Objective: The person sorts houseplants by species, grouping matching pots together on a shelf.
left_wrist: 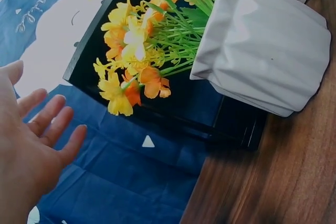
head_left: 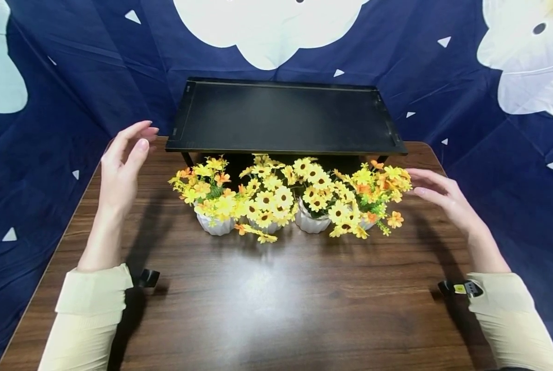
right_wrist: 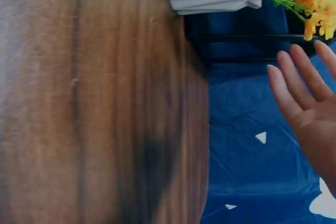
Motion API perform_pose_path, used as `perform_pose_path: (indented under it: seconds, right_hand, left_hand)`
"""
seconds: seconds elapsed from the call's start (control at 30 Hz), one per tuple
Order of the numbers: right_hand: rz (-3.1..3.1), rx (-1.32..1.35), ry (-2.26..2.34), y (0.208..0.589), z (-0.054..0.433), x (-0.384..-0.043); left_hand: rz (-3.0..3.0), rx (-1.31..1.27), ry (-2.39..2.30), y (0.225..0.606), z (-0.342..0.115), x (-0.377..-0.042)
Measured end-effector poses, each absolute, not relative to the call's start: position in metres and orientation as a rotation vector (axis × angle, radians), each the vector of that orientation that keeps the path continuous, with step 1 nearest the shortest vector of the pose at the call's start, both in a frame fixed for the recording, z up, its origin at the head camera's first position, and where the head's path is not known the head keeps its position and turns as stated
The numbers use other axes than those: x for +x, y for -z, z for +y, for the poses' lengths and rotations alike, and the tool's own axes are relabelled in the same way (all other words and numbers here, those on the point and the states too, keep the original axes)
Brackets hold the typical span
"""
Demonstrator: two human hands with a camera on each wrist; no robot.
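Several artificial flower plants in white ribbed pots stand in a row along the front of a black shelf. At the left end is a yellow-orange flower plant [head_left: 209, 185], its white pot [head_left: 215, 225] showing large in the left wrist view. Yellow daisies with dark centres [head_left: 269, 198] fill the middle, beside another white pot [head_left: 312, 222]. Orange-yellow flowers [head_left: 378, 185] form the right end. My left hand [head_left: 119, 172] is raised left of the row, fingers relaxed and holding nothing. My right hand [head_left: 445, 196] is empty too, its fingertips right at the right-end blossoms.
Behind the plants stands the low black shelf [head_left: 281, 116] on thin legs, its top bare. Brown wood tabletop [head_left: 276, 299] extends in front of the pots. A dark blue curtain [head_left: 133, 67] with white cloud shapes hangs behind and on both sides.
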State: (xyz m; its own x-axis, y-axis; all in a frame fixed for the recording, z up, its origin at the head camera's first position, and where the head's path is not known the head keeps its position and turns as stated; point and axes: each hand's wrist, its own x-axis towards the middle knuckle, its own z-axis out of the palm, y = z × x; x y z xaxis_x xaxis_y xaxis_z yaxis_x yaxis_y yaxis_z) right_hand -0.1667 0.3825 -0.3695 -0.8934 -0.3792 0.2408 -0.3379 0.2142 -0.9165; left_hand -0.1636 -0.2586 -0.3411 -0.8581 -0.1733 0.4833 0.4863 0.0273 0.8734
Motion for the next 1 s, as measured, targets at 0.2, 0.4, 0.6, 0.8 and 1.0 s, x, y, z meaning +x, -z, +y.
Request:
perform_pose_path:
  seconds: [0.2, 0.4, 0.6, 0.8, 1.0]
  right_hand:
    - [2.382, -0.649, 1.633, 0.380, 0.384, -0.162]
    - [2.414, -0.594, 1.423, 0.384, 0.380, -0.163]
    - [2.467, -0.617, 1.276, 0.394, 0.374, -0.161]
    - [2.305, -0.617, 1.371, 0.402, 0.362, -0.165]
    - [2.348, -0.559, 1.329, 0.405, 0.354, -0.169]
  left_hand:
    - [-1.910, -0.271, 1.923, 0.341, -0.260, -0.165]
    - [-1.953, -0.250, 2.002, 0.342, -0.260, -0.170]
    - [-1.982, -0.230, 2.086, 0.346, -0.258, -0.172]
    - [-1.953, -0.249, 2.200, 0.351, -0.256, -0.174]
    - [-1.938, -0.242, 2.274, 0.354, -0.254, -0.177]
